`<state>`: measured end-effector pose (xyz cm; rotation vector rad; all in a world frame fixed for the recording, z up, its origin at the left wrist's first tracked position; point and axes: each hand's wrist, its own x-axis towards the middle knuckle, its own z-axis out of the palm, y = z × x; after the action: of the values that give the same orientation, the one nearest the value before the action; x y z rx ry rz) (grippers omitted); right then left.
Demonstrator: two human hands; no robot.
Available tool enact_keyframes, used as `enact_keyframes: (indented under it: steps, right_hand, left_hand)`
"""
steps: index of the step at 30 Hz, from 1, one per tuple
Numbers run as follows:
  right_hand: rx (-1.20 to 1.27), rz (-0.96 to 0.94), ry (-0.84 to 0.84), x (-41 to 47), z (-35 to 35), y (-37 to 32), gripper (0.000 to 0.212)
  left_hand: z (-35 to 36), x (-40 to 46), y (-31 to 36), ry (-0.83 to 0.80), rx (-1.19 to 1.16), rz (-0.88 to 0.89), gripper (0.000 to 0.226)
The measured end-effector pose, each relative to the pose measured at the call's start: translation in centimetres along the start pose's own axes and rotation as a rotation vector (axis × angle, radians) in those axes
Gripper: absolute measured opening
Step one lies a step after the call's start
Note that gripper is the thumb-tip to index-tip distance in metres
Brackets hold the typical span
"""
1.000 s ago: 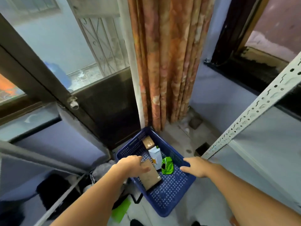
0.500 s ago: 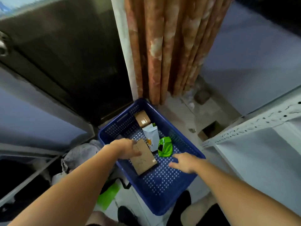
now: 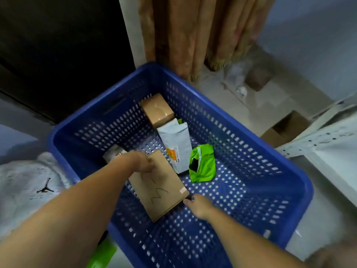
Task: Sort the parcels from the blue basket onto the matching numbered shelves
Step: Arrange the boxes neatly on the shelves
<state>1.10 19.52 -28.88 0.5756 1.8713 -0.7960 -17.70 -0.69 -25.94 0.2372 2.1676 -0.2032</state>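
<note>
The blue basket (image 3: 239,120) sits on the floor below me. Inside lies a flat brown cardboard parcel (image 3: 160,188) with a handwritten mark on top. My left hand (image 3: 140,161) grips its far left edge, fingers curled over the top. My right hand (image 3: 199,206) reaches into the basket and touches the parcel's near right corner with its fingertips. Beyond it lie a white mailer bag (image 3: 176,146), a green bag (image 3: 202,163) and a small taped brown box (image 3: 157,110). Another pale parcel (image 3: 114,153) shows partly behind my left wrist.
A white perforated shelf frame (image 3: 316,138) stands at the right. A patterned curtain (image 3: 195,33) hangs behind the basket beside a dark door. A grey cloth bundle (image 3: 27,182) lies at the left, and a cardboard box (image 3: 286,128) sits on the floor near the shelf.
I have leaned in closer over the basket. My right hand has moved from the basket's rim down inside to the flat parcel's corner. My left hand stays on that parcel.
</note>
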Motion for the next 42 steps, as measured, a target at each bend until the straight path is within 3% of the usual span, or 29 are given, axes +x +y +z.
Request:
enact_keyframes:
  steps: [4, 8, 11, 15, 18, 23, 25, 29, 35, 38, 42]
  right_hand:
    - [0.283, 0.098, 0.040, 5.0, 3.2, 0.1, 0.043]
    - [0.757, 0.159, 0.003, 5.1, 4.3, -0.3, 0.028]
    - [0.881, 0.145, 0.066, 2.8, 3.4, -0.4, 0.042]
    - [0.961, -0.009, 0.224, -1.5, 0.5, -1.4, 0.069]
    - [0.987, -0.109, 0.298, -9.1, -4.2, -4.8, 0.057]
    - [0.899, -0.226, 0.420, -25.0, -13.7, -11.4, 0.078]
    - [0.847, -0.290, 0.502, -33.0, -17.3, -14.6, 0.070]
    - [0.795, -0.501, 0.666, -49.6, -24.7, -20.5, 0.047]
    - [0.634, -0.691, 0.822, -69.7, -34.2, -26.8, 0.052]
    - [0.562, -0.745, 0.922, -76.1, -38.0, -27.7, 0.065]
    - [0.530, -0.861, 1.033, -83.6, -42.0, -27.9, 0.058]
  left_hand:
    - [2.3, 3.6, 1.5, 0.008, 0.032, 0.004, 0.076]
    - [3.8, 4.6, 1.6, -0.003, -0.060, 0.005, 0.059]
    - [2.8, 1.8, 0.9, -0.025, -0.305, -0.035, 0.052]
    - [0.3, -4.7, -1.3, 0.151, -0.419, -0.005, 0.055]
    - [-3.6, -11.9, -2.7, 0.327, -0.589, 0.006, 0.045]
    - [-13.8, -27.8, -3.9, 0.671, -0.767, 0.083, 0.038]
    - [-18.5, -34.4, -4.1, 0.793, -0.884, 0.080, 0.039]
    - [-28.8, -47.8, -4.0, 0.835, -1.127, 0.166, 0.039]
    - [-41.8, -65.7, -2.8, 0.919, -1.272, 0.243, 0.054]
    - [-47.3, -72.3, -1.2, 0.971, -1.272, 0.267, 0.065]
    - [-52.1, -78.5, 0.9, 1.084, -1.267, 0.399, 0.065]
